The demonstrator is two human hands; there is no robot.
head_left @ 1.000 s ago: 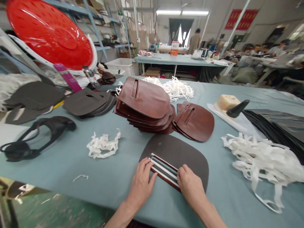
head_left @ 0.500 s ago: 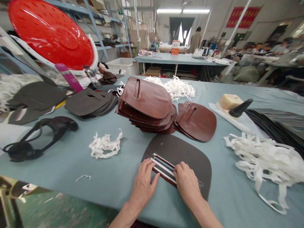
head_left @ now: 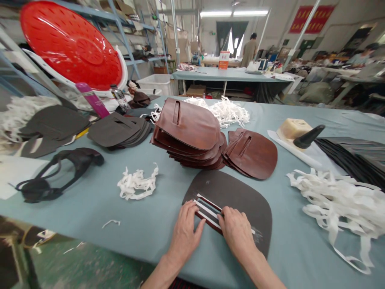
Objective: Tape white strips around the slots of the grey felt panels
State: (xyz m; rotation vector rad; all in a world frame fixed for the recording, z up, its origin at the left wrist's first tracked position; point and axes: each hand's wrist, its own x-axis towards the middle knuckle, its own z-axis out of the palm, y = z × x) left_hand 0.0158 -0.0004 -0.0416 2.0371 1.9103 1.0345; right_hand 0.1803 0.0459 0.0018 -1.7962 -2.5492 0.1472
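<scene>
A dark grey rounded panel (head_left: 240, 188) lies flat on the table in front of me, with a long slot edged in brown. White strips (head_left: 207, 211) run along the slot's edges. My left hand (head_left: 187, 226) rests at the slot's left end, fingertips on a strip and thumb held apart on the near side. Over the right part of the slot, my right hand (head_left: 237, 228) has its fingers bent and close together, thumb and forefinger at a white strip. A short white strip end shows beyond its knuckles. The strips under this hand are hidden.
Brown slotted panels (head_left: 189, 128) are stacked behind, with a smaller pile (head_left: 255, 154) beside them. White strip heaps lie left (head_left: 138, 184) and right (head_left: 339, 204). A black-handled tool (head_left: 309, 136) rests by a yellowish block (head_left: 293, 128). Black straps (head_left: 60, 174) lie at left.
My view has turned slightly left, shifting everything a little rightward. My right hand's fingers have shifted slightly on the slot, and a white strip end now shows beyond them. My left hand stays put.
</scene>
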